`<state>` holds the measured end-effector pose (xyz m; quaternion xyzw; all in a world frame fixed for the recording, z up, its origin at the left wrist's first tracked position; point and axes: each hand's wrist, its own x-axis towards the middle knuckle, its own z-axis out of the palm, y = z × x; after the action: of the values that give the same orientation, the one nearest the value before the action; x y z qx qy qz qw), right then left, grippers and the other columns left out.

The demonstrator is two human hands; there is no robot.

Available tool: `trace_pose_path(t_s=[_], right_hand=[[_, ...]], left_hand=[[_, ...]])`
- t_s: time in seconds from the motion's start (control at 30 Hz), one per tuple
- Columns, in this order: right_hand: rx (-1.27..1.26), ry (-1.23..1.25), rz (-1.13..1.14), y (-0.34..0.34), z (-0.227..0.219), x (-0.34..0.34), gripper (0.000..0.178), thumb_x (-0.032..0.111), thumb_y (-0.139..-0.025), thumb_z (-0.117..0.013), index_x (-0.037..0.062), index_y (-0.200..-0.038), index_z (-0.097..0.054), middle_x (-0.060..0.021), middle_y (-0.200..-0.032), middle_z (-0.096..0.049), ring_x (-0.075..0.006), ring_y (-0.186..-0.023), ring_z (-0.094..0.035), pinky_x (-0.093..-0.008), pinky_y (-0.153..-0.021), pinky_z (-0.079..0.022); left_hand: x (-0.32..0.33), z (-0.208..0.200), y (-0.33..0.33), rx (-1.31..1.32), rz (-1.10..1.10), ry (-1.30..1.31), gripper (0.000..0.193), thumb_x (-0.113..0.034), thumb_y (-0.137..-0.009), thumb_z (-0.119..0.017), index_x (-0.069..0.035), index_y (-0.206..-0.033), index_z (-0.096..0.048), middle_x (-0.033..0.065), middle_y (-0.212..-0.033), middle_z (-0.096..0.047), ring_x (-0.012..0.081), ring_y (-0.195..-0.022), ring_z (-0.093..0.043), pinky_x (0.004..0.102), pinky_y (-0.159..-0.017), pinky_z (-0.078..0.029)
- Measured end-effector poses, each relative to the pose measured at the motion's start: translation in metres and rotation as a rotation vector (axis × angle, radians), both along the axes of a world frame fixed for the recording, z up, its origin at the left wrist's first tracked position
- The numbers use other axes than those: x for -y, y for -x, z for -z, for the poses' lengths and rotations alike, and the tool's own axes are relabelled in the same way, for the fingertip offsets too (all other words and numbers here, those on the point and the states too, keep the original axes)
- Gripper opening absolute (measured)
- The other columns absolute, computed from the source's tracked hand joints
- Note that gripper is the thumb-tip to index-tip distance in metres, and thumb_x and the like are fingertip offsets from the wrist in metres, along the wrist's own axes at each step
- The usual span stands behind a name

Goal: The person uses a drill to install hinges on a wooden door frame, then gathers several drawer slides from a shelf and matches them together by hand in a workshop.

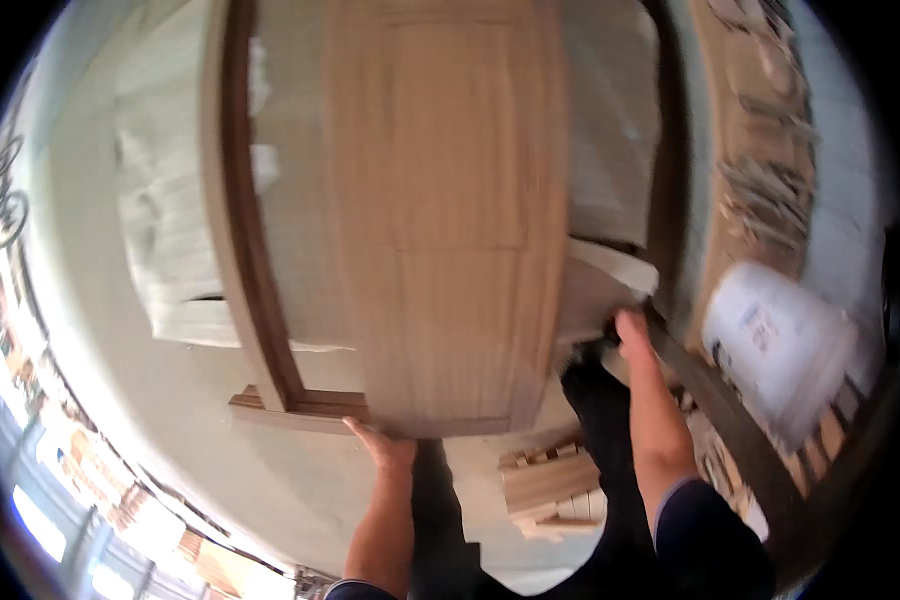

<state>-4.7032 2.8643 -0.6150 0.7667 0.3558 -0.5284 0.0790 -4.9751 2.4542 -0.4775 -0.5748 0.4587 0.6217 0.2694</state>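
Note:
A long wooden door with a recessed panel lies before me. Beside its left side runs a wooden door frame with a dark inner groove, joined to a short bottom rail. My left hand is at the near end, thumb over the rail beside the door's corner, other fingers hidden beneath. My right hand is closed beside the door's right side, near a pale sheet flap and a dark edge. What it grips is too blurred to make out.
A white bucket stands at the right, near wood offcuts on a brown strip. Pale wrapping sheets lie under the door and frame. Short boards sit on the floor between my legs. Far left are a bicycle and stacked wood.

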Motion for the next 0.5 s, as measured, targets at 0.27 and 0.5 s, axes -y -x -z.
trace_pose_path(t_s=[0.27,0.5], right_hand=[[0.093,-0.222,0.094,0.020,0.011,0.012,0.049,0.015,-0.076,-0.065,-0.0043,-0.121,-0.061,-0.0092,-0.111,-0.064,-0.0239,-0.097,-0.058,-0.0365,-0.087,-0.046],[0.178,-0.194,0.113,0.016,0.024,0.022,0.048,0.021,-0.082,-0.065,-0.0029,-0.123,-0.060,-0.0107,-0.117,-0.064,-0.0242,-0.102,-0.058,-0.0394,-0.088,-0.047]], left_hand=[[-0.011,0.002,0.001,-0.014,-0.083,0.099,0.107,-0.088,-0.086,-0.034,-0.009,-0.158,-0.027,0.0083,-0.165,-0.022,0.0312,-0.149,-0.021,0.0489,-0.123,-0.018],[0.002,0.010,0.018,0.010,-0.069,0.067,0.109,-0.091,-0.078,-0.044,-0.017,-0.157,-0.031,0.0059,-0.164,-0.026,0.0318,-0.148,-0.026,0.0568,-0.121,-0.020]])
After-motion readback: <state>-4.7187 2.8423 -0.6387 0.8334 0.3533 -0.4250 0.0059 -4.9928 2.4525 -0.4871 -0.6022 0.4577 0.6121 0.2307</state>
